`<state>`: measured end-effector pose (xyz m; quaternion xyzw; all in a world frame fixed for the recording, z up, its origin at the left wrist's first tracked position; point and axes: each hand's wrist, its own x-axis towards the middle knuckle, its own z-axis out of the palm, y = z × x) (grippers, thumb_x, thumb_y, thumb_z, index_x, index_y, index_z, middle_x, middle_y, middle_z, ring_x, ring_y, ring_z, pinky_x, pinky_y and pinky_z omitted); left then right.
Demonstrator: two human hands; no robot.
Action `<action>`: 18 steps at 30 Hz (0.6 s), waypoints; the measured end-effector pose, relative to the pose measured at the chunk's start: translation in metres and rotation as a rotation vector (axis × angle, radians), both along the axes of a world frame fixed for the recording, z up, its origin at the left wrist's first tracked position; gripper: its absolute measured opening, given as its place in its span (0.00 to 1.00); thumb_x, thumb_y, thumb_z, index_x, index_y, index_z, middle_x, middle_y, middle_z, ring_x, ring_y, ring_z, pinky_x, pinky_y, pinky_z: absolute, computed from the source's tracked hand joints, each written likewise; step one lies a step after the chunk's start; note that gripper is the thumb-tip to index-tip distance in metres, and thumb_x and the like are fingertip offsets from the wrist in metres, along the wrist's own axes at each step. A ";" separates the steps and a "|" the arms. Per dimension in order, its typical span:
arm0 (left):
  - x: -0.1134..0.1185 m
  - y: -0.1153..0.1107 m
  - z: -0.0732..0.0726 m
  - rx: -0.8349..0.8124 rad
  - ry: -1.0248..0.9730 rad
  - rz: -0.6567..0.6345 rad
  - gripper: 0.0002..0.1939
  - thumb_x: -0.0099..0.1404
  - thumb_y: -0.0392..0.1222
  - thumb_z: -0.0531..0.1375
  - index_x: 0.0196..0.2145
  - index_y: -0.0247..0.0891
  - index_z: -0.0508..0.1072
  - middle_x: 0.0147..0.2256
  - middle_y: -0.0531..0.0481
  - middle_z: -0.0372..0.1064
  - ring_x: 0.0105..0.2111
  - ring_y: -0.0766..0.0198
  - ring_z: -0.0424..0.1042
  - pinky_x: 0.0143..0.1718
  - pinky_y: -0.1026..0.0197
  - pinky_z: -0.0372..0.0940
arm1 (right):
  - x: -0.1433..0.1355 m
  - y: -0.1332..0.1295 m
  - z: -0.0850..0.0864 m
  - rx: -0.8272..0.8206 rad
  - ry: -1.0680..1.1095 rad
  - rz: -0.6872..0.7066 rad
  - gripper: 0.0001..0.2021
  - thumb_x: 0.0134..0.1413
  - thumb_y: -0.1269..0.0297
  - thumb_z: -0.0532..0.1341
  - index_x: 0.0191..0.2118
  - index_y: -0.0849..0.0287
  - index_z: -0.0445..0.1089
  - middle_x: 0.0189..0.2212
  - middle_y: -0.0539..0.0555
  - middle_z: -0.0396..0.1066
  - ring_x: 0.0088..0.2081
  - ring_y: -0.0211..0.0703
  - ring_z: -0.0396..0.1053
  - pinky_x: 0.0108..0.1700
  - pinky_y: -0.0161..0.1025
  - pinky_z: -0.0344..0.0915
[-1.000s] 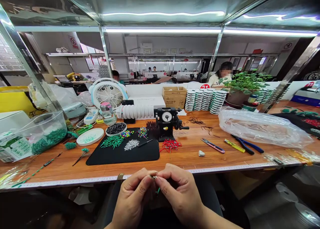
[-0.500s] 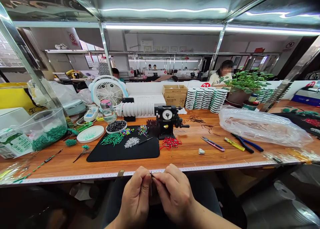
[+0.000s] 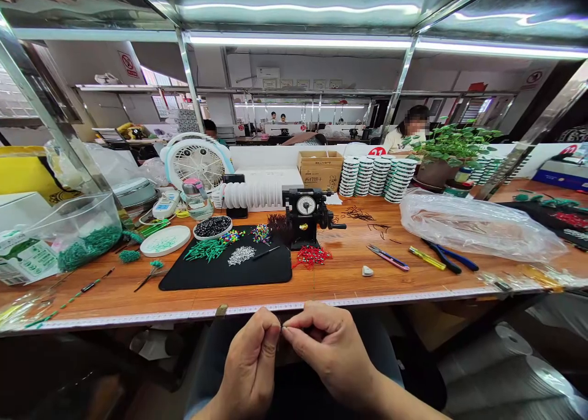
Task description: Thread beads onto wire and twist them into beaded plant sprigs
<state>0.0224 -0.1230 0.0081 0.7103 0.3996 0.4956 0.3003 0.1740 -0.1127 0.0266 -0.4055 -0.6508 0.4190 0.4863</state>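
Observation:
Above my lap, just off the table's front edge, my left hand (image 3: 252,362) and my right hand (image 3: 328,343) meet with thumbs and forefingers pinched. At their fingertips a tiny dark piece shows, too small to name. Beyond them on the table lies a black mat (image 3: 225,275) with green pieces (image 3: 204,250), small silvery bits (image 3: 241,255), coloured beads (image 3: 261,234) and a thin black tool (image 3: 266,253). A heap of red pieces (image 3: 313,256) lies beside the mat, in front of a black hand-cranked winder (image 3: 305,218) with a dial.
To the right are snips (image 3: 388,258), a yellow-handled tool (image 3: 427,258), blue-handled pliers (image 3: 452,258) and a plastic bag (image 3: 478,227). Stacked spools (image 3: 379,178), a fan (image 3: 198,163) and a white dish (image 3: 165,241) stand further back. A measuring tape (image 3: 174,316) runs along the front edge.
My right hand has turned slightly and its fingers have spread a little behind the pinch. Both hands stay together at the fingertips. The camera view has shifted slightly.

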 end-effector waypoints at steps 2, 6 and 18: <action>0.001 0.000 0.004 -0.103 -0.040 0.009 0.13 0.69 0.41 0.48 0.27 0.40 0.62 0.24 0.55 0.55 0.24 0.68 0.55 0.27 0.66 0.54 | 0.002 0.001 0.000 0.034 -0.025 0.029 0.06 0.52 0.67 0.61 0.29 0.60 0.75 0.22 0.50 0.68 0.25 0.35 0.63 0.29 0.32 0.58; 0.003 -0.001 0.013 -0.396 -0.224 0.003 0.16 0.66 0.48 0.51 0.24 0.39 0.61 0.21 0.57 0.52 0.22 0.68 0.50 0.23 0.67 0.51 | 0.009 0.002 0.000 0.165 -0.190 0.087 0.08 0.57 0.66 0.57 0.34 0.59 0.74 0.26 0.51 0.68 0.30 0.37 0.64 0.34 0.34 0.59; 0.010 -0.001 0.014 -0.699 -0.572 -0.082 0.16 0.58 0.50 0.61 0.23 0.37 0.62 0.21 0.58 0.51 0.22 0.70 0.48 0.23 0.69 0.53 | 0.008 0.003 -0.003 0.196 -0.207 0.050 0.07 0.56 0.70 0.58 0.29 0.60 0.72 0.23 0.49 0.69 0.26 0.34 0.63 0.30 0.30 0.57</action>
